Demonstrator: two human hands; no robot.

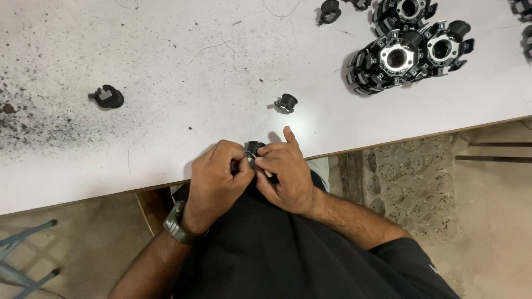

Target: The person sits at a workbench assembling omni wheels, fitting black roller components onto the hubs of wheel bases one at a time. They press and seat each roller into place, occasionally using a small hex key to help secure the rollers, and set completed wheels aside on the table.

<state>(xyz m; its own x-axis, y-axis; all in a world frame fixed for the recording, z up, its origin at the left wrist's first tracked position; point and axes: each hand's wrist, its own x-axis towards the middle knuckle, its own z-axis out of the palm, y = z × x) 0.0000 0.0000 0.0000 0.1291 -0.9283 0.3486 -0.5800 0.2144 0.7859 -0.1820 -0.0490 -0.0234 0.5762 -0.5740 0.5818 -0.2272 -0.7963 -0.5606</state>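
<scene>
Your two hands met right at the near edge of the white, scuffed desk (166,66), both pinching one small black round plastic part (254,148) between the fingertips: left hand (217,176) curled around it, right hand (285,173) pressed in from the other side, thumb raised. Wide bare desk lay open ahead and to your left (speckled with dark grit there). A small black ribbed bushing (286,103) sat just beyond your hands, a black capped piece (108,97) well apart on the left, and shiny-cored, toothed black ring assemblies (407,52) clustered far right.
</scene>
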